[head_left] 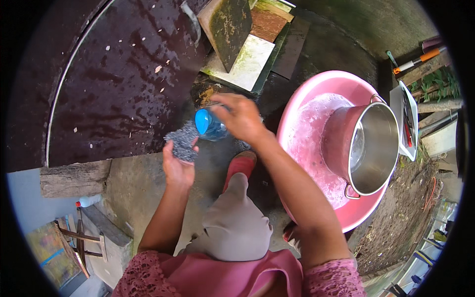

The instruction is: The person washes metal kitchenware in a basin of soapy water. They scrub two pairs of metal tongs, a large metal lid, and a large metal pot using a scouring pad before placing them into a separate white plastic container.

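My left hand [178, 171] holds a grey, fuzzy scouring pad [182, 141] on its fingers, thumb along the side. Beside it, my right hand [242, 119] grips a clear plastic bottle [213, 129] that has a blue cap [202, 122]. The bottle is tilted, its capped end toward the pad; whether liquid is coming out cannot be made out. To the right, a large metal pot [339, 141] with two loop handles lies tipped in a pink basin [288, 116] of foamy water, its mouth facing right.
A wet dark tabletop [114, 94] spreads across the upper left. Tiles and boards [242, 64] are stacked at the far middle. Right of the basin stands a white tray [405, 121] with utensils. A wooden stool [81, 237] and a small bottle [89, 201] are at lower left.
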Action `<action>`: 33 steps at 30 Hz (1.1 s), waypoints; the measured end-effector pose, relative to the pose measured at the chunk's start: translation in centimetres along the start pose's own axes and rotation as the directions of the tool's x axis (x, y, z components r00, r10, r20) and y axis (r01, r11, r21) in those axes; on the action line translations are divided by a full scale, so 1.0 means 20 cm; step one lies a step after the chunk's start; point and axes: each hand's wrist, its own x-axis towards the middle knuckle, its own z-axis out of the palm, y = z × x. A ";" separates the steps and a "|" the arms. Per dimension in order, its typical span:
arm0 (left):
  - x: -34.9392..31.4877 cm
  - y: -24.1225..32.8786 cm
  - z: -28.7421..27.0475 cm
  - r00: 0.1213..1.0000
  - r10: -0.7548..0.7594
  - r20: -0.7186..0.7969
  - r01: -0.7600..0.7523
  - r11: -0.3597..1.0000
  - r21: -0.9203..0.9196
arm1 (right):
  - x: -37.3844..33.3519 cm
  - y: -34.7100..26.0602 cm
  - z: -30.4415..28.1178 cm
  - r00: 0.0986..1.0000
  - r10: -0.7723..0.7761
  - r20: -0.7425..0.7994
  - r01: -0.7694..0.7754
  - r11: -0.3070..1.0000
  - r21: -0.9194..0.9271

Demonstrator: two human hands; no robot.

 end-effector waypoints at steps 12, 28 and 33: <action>0.08 -0.14 0.05 0.920 -0.351 0.174 0.388 0.876 -0.285 | 0.02 0.02 0.33 0.956 0.158 0.247 -0.095 0.963 -0.251; -0.10 -0.16 -0.17 0.878 -0.460 0.135 0.454 0.888 0.074 | -0.22 -0.06 -0.56 0.988 0.154 -0.030 -0.157 0.965 -0.210; -0.24 -0.20 0.23 0.855 -0.423 0.299 0.377 0.904 0.203 | -0.95 0.04 -1.52 0.798 0.056 -0.600 -0.507 0.600 -0.618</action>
